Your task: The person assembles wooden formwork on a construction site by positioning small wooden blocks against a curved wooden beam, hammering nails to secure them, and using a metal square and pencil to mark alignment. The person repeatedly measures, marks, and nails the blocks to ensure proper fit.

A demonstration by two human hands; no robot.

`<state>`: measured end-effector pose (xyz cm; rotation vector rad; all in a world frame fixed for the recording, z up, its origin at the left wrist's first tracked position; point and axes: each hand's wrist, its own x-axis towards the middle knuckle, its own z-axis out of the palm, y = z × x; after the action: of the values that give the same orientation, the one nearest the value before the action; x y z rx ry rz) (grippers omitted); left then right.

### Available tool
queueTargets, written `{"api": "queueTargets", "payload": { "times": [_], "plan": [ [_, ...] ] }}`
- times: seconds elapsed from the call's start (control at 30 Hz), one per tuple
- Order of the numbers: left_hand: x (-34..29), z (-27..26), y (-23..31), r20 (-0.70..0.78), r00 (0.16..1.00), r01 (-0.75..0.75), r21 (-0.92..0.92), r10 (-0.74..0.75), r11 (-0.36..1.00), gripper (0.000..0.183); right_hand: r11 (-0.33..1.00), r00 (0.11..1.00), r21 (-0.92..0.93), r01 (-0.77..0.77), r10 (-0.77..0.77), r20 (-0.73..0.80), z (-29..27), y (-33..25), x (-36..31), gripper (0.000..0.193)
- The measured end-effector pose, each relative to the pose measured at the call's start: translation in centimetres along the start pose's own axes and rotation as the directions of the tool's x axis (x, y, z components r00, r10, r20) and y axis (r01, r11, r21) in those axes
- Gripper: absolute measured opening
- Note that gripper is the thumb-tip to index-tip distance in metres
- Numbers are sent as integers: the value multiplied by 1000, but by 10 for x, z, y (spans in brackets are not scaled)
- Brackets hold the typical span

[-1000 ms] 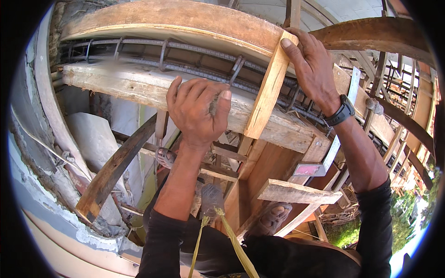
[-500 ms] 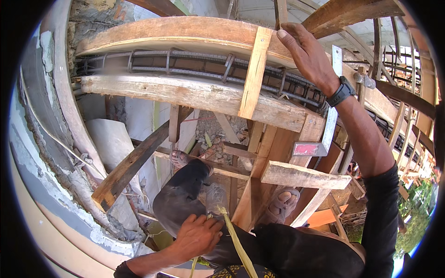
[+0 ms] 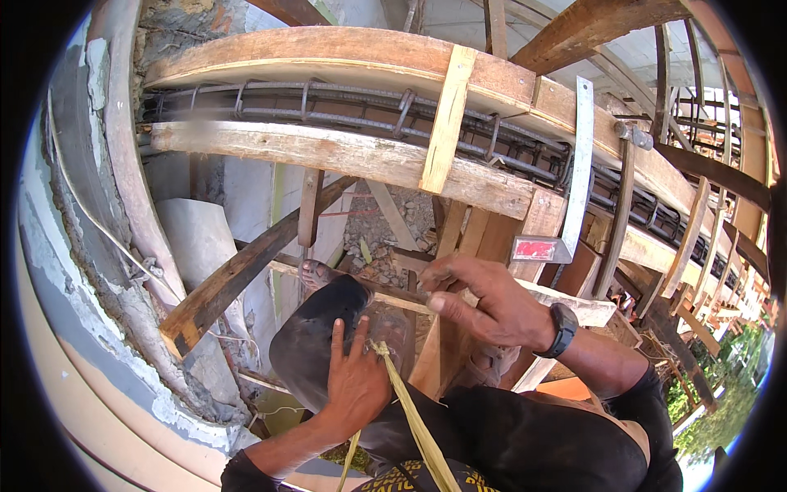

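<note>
The left hand lies flat on the person's dark-trousered knee, fingers spread and pointing to 12 o'clock, thumb out to the right; it grips nothing, though a yellow strap runs from just beside its thumb down toward 5 o'clock across the lap. The right hand hovers at 2 o'clock from the left one, just above the knee, its fingers curled and the tips pinched toward the thumb; whether anything small sits between them I cannot tell. A dark watch bands that wrist. At 12 o'clock, above both hands, a wooden beam form runs across the view: a near board and a far board with a rebar cage lying between them. A pale cleat crosses both boards, tilted a little, and a steel clamp hangs over the form at 1 o'clock, its red foot resting near the right hand's knuckles. At 9 o'clock a dark brace slants down to the left against a rough concrete wall. Behind the knee, a bare foot rests on a thin batten, with gravel showing below at 12 o'clock. More props recede at 3 o'clock.
</note>
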<state>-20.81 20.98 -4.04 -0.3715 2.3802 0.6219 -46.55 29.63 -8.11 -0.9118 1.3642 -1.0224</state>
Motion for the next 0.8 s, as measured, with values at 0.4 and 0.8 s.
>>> {"api": "queueTargets", "payload": {
  "times": [0.4,0.8],
  "plan": [
    [12,23,-13,-188,982,-7,-195,-30,981,41,870,881,201,-450,396,259,98,84,-26,80],
    [1,27,-11,-247,969,-89,-401,-14,912,35,745,840,389,-542,466,278,103,60,-46,70]
  ]
}}
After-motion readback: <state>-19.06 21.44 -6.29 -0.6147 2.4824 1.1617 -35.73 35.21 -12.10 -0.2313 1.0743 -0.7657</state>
